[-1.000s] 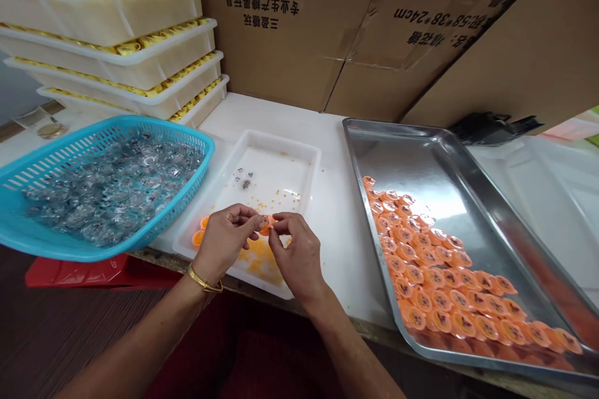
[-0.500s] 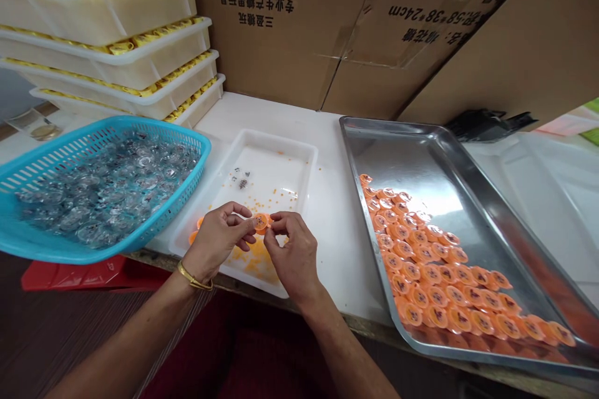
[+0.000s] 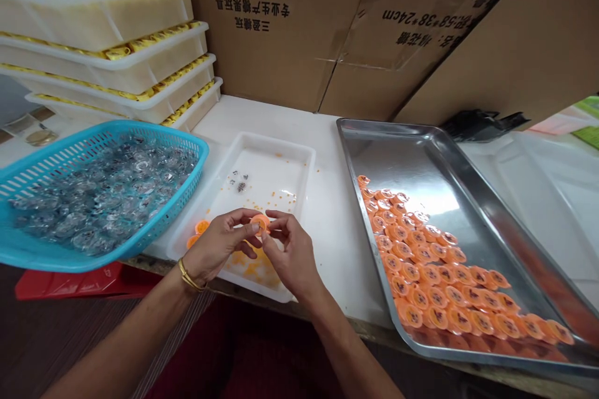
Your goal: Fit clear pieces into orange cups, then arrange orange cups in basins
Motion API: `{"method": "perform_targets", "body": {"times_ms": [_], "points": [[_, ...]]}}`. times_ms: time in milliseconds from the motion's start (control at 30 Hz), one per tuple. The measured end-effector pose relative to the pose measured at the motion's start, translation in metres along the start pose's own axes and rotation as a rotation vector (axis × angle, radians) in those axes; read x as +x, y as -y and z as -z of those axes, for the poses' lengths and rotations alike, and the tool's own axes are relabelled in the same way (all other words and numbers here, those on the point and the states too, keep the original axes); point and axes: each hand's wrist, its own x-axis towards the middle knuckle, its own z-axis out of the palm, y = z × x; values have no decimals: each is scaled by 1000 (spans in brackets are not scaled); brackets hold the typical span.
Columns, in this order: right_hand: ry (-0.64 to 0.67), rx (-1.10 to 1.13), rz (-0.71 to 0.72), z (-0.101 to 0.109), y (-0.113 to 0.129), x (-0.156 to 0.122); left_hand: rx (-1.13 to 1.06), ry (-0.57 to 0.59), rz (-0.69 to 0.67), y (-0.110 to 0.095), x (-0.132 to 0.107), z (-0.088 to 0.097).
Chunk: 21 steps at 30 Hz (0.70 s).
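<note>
Between my two hands is a small round orange piece [image 3: 259,222] with a dark print under a clear face. The fingertips of my left hand [image 3: 219,243] pinch its left side. My right hand [image 3: 291,252] grips it from the right with thumb and fingers. Both hands hover over the near half of a shallow white tray [image 3: 306,181]. Loose orange pieces [image 3: 201,227] lie at the tray's left side, partly behind my left hand. Orange bits are scattered over the tray floor, along with several small clear dark-printed pieces [image 3: 241,187].
To the left, a blue basket [image 3: 199,168] holds many clear-wrapped pieces. Behind it stand stacked cream trays [image 3: 154,72] of yellow pieces. A metal tray [image 3: 388,131] on the right carries rows of orange pieces. Cardboard boxes [image 3: 281,62] form a wall at the back.
The orange piece has tilted a little between my fingertips. My right fingers have shifted on its edge, and the view has moved slightly.
</note>
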Motion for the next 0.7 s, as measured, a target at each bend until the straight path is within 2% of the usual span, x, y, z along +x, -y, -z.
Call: {"method": "perform_targets", "body": {"times_ms": [100, 233, 400, 500, 600, 700], "points": [[32, 222, -211, 2, 1, 2, 86, -63, -124, 4, -3, -7], [-13, 279, -240, 1, 3, 4, 114, -104, -212, 7, -5, -12], [-92, 293, -264, -4, 2, 2, 81, -102, -90, 7, -4, -10], [-107, 302, -289, -6, 2, 2, 150, -143, -102, 2, -7, -11], [-73, 291, -297, -7, 5, 1, 248, -228, -133, -3, -10, -11], [-3, 275, -263, -5, 8, -2, 319, -243, -12, -4, -8, -9]]}}
